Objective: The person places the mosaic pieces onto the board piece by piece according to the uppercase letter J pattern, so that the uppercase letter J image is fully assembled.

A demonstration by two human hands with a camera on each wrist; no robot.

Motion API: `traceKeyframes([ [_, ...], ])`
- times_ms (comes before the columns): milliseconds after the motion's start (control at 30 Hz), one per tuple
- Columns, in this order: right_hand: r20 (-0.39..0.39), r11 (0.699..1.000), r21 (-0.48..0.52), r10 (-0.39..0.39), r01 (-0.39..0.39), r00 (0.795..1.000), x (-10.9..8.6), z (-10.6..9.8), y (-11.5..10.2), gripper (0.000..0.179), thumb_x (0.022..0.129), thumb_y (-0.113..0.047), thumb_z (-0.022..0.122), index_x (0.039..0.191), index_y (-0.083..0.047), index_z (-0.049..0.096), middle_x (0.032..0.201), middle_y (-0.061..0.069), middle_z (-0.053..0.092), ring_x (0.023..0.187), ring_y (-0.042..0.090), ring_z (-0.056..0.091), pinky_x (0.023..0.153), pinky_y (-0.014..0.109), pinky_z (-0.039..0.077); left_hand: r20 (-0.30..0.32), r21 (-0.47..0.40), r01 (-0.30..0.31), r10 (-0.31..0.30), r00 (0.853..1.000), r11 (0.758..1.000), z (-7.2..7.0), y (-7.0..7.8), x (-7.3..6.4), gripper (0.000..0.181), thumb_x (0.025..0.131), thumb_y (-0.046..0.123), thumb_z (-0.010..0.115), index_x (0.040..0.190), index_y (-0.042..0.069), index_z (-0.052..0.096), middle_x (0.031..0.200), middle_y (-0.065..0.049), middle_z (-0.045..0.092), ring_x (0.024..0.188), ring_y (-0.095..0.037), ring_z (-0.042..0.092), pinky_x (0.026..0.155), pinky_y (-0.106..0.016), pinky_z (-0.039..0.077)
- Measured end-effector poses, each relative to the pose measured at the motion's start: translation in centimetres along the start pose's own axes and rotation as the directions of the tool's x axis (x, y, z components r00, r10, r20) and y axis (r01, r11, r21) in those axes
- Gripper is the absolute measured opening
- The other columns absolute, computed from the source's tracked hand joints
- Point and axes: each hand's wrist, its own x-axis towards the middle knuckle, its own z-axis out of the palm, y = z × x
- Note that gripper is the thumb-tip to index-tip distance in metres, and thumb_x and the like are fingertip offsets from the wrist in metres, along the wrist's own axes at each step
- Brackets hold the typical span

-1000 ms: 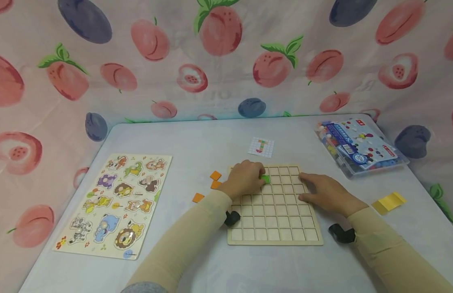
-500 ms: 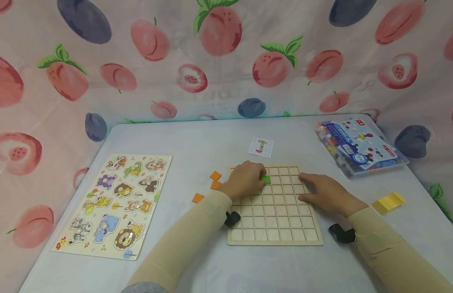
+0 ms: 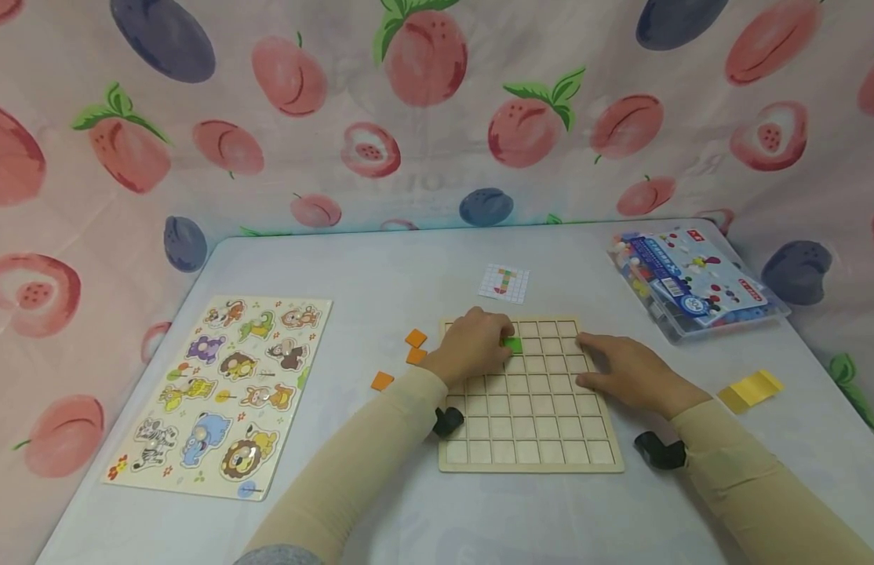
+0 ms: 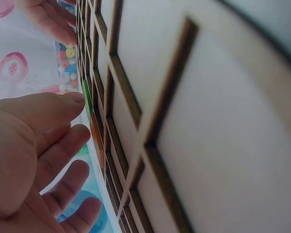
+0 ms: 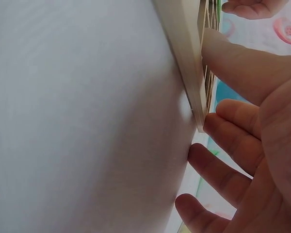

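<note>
A wooden grid board (image 3: 523,453) lies flat at the middle of the table. My left hand (image 3: 472,343) is over its upper left part, thumb tip right at a green square tile (image 3: 512,345) in one of the cells. In the left wrist view an orange tile (image 4: 97,141) sits in the grid beside the green tile (image 4: 87,97), close to the fingertips, and the fingers are loosely bent. My right hand (image 3: 631,370) rests at the board's right edge. In the right wrist view its thumb touches the board (image 5: 184,43) and the other fingers spread relaxed along the table.
Three loose orange tiles (image 3: 383,381) lie left of the board. A small pattern card (image 3: 504,283) is behind it. An animal puzzle board (image 3: 218,392) lies at the left. A clear plastic case of beads (image 3: 698,282) and a folded yellow paper (image 3: 751,391) are at the right.
</note>
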Motion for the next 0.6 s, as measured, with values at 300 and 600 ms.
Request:
traceKeyframes([
  [300, 0.003, 1.000, -0.012, 0.000, 0.000, 1.000, 0.0, 0.1, 0.0, 0.074, 0.092, -0.033, 0.072, 0.148, 0.004, 0.043, 0.148, 0.028, 0.043, 0.136, 0.050, 0.036, 0.109, 0.061, 0.028, 0.001, -0.001, 0.037, -0.037, 0.999, 0.999, -0.9, -0.5, -0.5, 0.029, 0.093, 0.026, 0.069, 0.121, 0.017, 0.071, 0.112, 0.006, 0.067, 0.103, -0.016, 0.055, 0.086, -0.033, 0.047],
  [600, 0.006, 1.000, -0.017, -0.002, 0.002, 1.000, 0.0, 0.0, -0.1, 0.073, 0.092, -0.033, 0.073, 0.148, 0.004, 0.043, 0.149, 0.028, 0.042, 0.136, 0.050, 0.036, 0.110, 0.061, 0.029, -0.014, -0.037, 0.083, -0.083, 0.996, 0.996, -2.2, -2.3, -2.2, 0.028, 0.093, 0.024, 0.069, 0.120, 0.014, 0.071, 0.114, 0.003, 0.068, 0.106, -0.019, 0.056, 0.088, -0.035, 0.048],
])
